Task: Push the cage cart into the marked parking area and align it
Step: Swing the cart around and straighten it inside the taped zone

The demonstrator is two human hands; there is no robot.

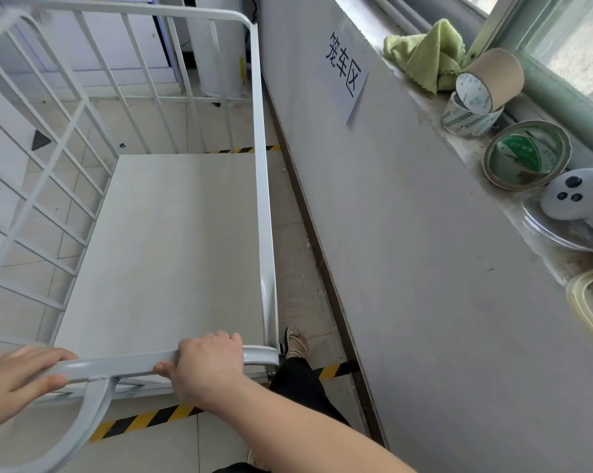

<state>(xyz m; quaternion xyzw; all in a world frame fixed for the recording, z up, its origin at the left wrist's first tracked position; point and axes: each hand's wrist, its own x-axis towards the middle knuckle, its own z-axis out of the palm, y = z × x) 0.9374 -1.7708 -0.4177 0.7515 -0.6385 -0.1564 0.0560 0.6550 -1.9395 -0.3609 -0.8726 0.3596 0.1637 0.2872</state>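
A white metal cage cart (pixel 261 186) with barred sides and a flat grey deck (pixel 172 250) stands in front of me, close beside the wall on its right. My left hand (pixel 13 373) and my right hand (pixel 209 360) both grip its near top rail (pixel 117 365). Yellow-and-black floor tape (pixel 144 419) runs under the near end of the cart, and another strip (pixel 240 150) shows at the far end. A paper sign with printed characters (pixel 346 68) hangs on the wall above the spot.
The grey wall (pixel 407 250) runs along the right, with a narrow strip of floor and my sandalled foot (pixel 296 341) between it and the cart. On the window sill lie a green cloth (pixel 424 52), tape rolls (pixel 523 155) and a controller (pixel 578 194). White cabinets (pixel 117 46) stand beyond.
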